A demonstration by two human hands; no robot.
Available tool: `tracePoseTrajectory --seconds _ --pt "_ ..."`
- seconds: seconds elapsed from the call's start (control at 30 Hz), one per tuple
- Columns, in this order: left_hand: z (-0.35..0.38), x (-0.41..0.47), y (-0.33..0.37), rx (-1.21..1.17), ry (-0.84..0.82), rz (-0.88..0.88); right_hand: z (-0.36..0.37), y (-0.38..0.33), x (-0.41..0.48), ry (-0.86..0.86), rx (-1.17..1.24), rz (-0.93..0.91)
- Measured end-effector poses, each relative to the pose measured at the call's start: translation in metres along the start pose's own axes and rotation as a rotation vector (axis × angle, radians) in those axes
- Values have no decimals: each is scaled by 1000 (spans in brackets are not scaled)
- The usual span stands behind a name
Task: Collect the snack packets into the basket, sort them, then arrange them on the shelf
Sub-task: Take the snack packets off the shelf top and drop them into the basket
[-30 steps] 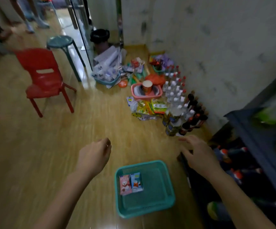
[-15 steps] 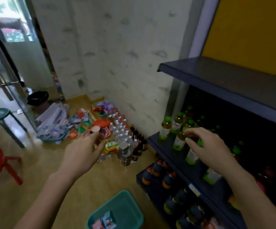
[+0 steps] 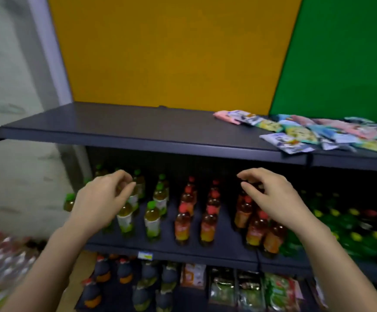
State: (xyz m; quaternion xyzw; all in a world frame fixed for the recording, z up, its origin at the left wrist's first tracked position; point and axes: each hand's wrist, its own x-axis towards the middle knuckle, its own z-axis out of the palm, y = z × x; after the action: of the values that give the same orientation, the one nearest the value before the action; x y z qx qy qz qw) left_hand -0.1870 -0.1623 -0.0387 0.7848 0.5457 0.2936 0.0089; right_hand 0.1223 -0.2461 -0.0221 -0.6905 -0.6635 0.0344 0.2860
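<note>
Several snack packets [image 3: 304, 131] lie in a loose pile at the right end of the dark top shelf [image 3: 126, 124]. My left hand [image 3: 103, 201] and my right hand [image 3: 271, 199] hover in front of the middle shelf, below the top shelf's front edge. Both have loosely curled fingers and hold nothing. The basket is out of view.
Green-capped bottles [image 3: 152, 218] and red-capped bottles [image 3: 206, 224] stand in rows on the middle shelf. Green bottles [image 3: 352, 235] fill its right side. Dark bottles and packets [image 3: 222, 287] sit on the bottom shelf. Yellow and green panels back the shelf. Blurred bottles [image 3: 0, 262] at lower left.
The view swung up from the floor and basket to face the shelf. Both hands rose with it, still holding nothing.
</note>
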Motion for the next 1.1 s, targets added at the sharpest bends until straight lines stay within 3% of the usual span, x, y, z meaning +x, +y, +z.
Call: tracePoseTrajectory --seconds 0.27,0.53,0.83,0.97,1.1 --pt "54 72 113 -153 59 185 -62 81 26 241 20 110" --pt "109 147 182 -155 44 128 -73 144 122 -28 -268 301" --pt "144 199 215 -167 60 24 -73 164 170 -133 -191 268" --pt "163 244 227 -320 19 -1 -73 176 178 94 22 216" --pt "188 293 242 -276 -98 -139 -79 189 187 234 227 246"
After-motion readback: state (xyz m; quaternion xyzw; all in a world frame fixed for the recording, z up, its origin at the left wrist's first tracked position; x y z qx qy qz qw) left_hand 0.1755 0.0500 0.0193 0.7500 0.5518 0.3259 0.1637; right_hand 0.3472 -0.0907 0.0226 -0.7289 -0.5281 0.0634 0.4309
